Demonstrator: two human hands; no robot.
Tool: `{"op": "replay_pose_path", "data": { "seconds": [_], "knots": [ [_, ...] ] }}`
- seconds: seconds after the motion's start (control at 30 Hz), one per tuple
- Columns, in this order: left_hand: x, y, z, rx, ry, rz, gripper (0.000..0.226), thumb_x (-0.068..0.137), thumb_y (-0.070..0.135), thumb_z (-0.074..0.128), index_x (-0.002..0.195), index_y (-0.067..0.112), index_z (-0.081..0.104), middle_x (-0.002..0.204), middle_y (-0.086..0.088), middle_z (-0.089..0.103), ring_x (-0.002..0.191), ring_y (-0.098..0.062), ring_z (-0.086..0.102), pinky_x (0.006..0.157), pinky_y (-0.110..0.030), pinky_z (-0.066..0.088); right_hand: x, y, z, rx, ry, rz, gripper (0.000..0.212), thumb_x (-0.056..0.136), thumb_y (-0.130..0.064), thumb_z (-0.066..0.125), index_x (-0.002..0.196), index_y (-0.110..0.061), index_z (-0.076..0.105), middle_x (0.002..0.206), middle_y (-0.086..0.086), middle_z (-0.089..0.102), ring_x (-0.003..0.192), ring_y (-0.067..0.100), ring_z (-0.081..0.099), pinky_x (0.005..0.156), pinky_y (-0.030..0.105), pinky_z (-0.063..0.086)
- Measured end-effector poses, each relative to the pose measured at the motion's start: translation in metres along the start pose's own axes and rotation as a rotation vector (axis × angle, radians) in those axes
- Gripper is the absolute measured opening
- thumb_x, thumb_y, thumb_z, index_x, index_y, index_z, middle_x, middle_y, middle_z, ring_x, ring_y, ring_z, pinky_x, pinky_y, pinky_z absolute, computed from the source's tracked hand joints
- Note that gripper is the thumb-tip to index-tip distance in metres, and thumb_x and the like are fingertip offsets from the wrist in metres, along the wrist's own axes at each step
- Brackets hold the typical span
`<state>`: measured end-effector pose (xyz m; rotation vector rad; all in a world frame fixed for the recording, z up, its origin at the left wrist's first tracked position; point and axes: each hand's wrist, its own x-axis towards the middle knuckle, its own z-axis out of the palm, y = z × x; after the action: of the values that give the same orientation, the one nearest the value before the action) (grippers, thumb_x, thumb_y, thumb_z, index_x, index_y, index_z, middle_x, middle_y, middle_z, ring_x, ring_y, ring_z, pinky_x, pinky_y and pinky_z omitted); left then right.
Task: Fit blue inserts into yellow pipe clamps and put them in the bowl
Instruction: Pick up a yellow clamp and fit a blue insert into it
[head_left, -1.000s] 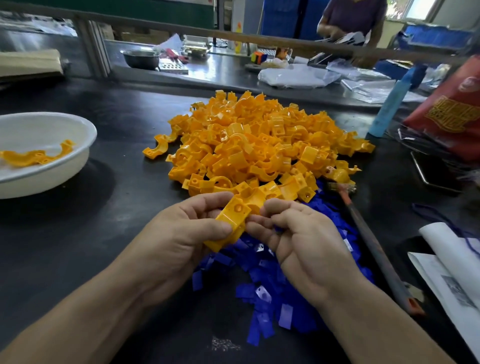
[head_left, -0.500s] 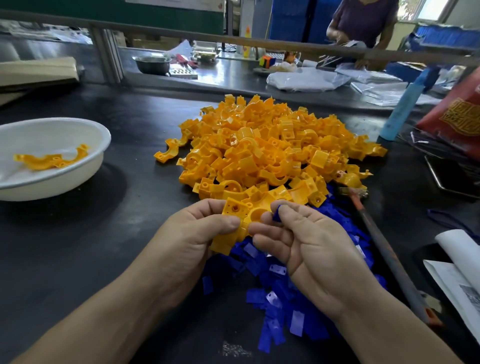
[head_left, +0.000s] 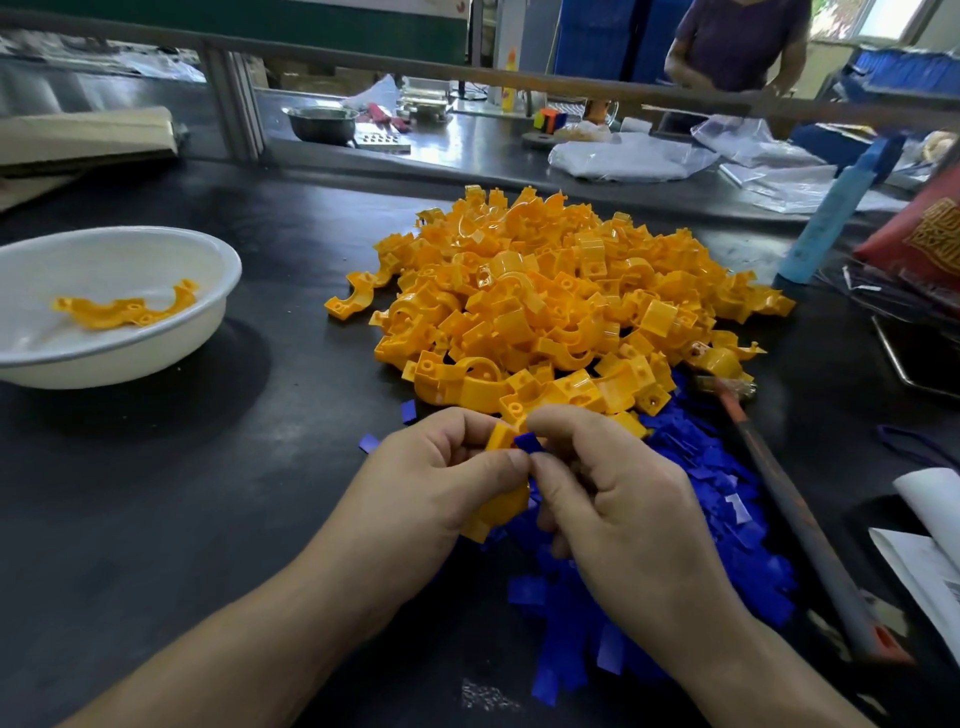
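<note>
My left hand (head_left: 426, 493) grips a yellow pipe clamp (head_left: 500, 506) in front of me, just above the pile of blue inserts (head_left: 727, 499). My right hand (head_left: 613, 499) pinches a small blue insert (head_left: 530, 442) against the clamp's upper end. Most of the clamp is hidden between my fingers. Behind my hands lies a big heap of yellow clamps (head_left: 550, 306). A white bowl (head_left: 171, 343) stands at the left with two yellow clamps (head_left: 124, 312) in it.
A hammer (head_left: 789, 493) lies along the right side of the blue pile. A light blue bottle (head_left: 831, 213), a red bag (head_left: 924, 228) and papers (head_left: 930, 540) crowd the right edge. A rail and a second bench with a person run across the back.
My hands have turned the clamp more upright and closed in on it. The blue insert now shows at the clamp's top, pinched by my right fingers.
</note>
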<state>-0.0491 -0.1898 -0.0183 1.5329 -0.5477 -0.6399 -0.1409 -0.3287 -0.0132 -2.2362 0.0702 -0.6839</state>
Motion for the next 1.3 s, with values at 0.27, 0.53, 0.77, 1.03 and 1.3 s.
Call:
{"op": "replay_pose_path", "data": {
  "seconds": [0.27, 0.53, 0.77, 1.03, 1.3],
  "knots": [
    [-0.0012, -0.0012, 0.0021, 0.029, -0.016, 0.054, 0.027, 0.077, 0.051, 0.063, 0.098, 0.037, 0.072, 0.089, 0.003, 0.075, 0.077, -0.01, 0.07, 0.063, -0.02, 0.052, 0.0021, -0.0004, -0.003, 0.032, 0.036, -0.014, 0.015, 0.089, -0.022, 0.061, 0.098, -0.032, 0.067, 0.089, -0.015, 0.06, 0.084, 0.01, 0.061, 0.063, 0.017, 0.051],
    [-0.0016, 0.0027, 0.0011, -0.016, -0.045, 0.027, 0.024, 0.083, 0.047, 0.061, 0.097, 0.031, 0.073, 0.094, -0.004, 0.076, 0.089, -0.023, 0.072, 0.072, -0.035, 0.056, 0.0037, 0.0003, -0.0048, 0.459, -0.069, 0.261, 0.018, 0.08, -0.037, 0.064, 0.098, -0.039, 0.067, 0.093, -0.006, 0.068, 0.083, 0.013, 0.068, 0.065, 0.022, 0.056],
    [0.0003, -0.0005, 0.0017, -0.03, -0.02, 0.034, 0.034, 0.072, 0.051, 0.061, 0.096, 0.031, 0.074, 0.095, -0.007, 0.076, 0.087, -0.025, 0.07, 0.072, -0.037, 0.053, 0.0055, 0.0019, -0.0053, 0.656, -0.077, 0.328, 0.011, 0.086, -0.022, 0.067, 0.094, -0.026, 0.072, 0.088, -0.003, 0.071, 0.08, 0.011, 0.068, 0.068, 0.02, 0.054],
    [0.0002, -0.0004, 0.0062, -0.033, -0.011, 0.018, 0.029, 0.075, 0.046, 0.06, 0.093, 0.028, 0.074, 0.086, -0.008, 0.075, 0.071, -0.016, 0.068, 0.059, -0.028, 0.051, 0.0026, 0.0042, -0.007, 0.648, -0.07, 0.339, 0.013, 0.088, -0.014, 0.066, 0.097, -0.021, 0.07, 0.09, -0.001, 0.07, 0.082, 0.014, 0.069, 0.069, 0.023, 0.055],
    [-0.0035, 0.0063, 0.0069, -0.018, -0.008, 0.028, 0.029, 0.075, 0.046, 0.06, 0.093, 0.028, 0.075, 0.087, -0.007, 0.075, 0.075, -0.019, 0.069, 0.064, -0.031, 0.053, -0.0012, -0.0001, -0.0036, 0.5, 0.001, 0.228, 0.014, 0.088, -0.014, 0.066, 0.096, -0.024, 0.069, 0.091, -0.002, 0.067, 0.083, 0.014, 0.067, 0.067, 0.023, 0.056]
  ]
}}
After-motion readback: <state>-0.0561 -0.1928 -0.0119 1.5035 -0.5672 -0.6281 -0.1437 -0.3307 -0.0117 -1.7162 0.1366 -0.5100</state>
